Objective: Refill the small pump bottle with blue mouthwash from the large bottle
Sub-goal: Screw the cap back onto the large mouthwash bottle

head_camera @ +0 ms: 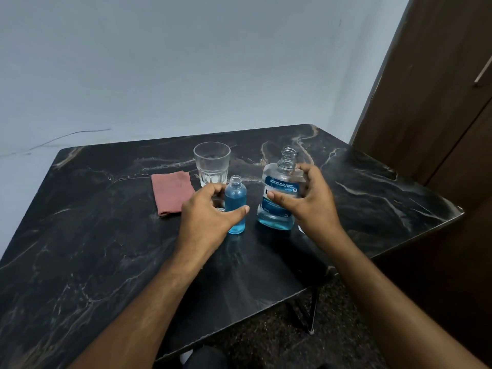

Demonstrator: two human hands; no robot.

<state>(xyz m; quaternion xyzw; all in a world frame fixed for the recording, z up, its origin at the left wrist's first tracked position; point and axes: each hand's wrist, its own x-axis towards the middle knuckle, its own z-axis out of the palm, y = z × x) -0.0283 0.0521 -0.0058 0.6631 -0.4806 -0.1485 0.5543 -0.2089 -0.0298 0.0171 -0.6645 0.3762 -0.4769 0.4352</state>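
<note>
Fingers (303, 171) curled round large bottle (279, 203), left hand (207, 211) round small bottle (235, 206)

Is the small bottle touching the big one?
Apart. The head view shows dark table between the small bottle and the big bottle.

On the table (106, 262) the small bottle (235, 206) stood upright near the middle, with the large bottle (279, 198) just to its right, also upright, the two apart. Behind the small bottle, slightly to the left, stood a glass (212, 163). A folded cloth (171, 193) lay flat left of the glass and the small bottle. The left hand (210, 211) sat at the small bottle's left side, thumb across its front; the right hand (308, 198) was round the large bottle's right side
</note>
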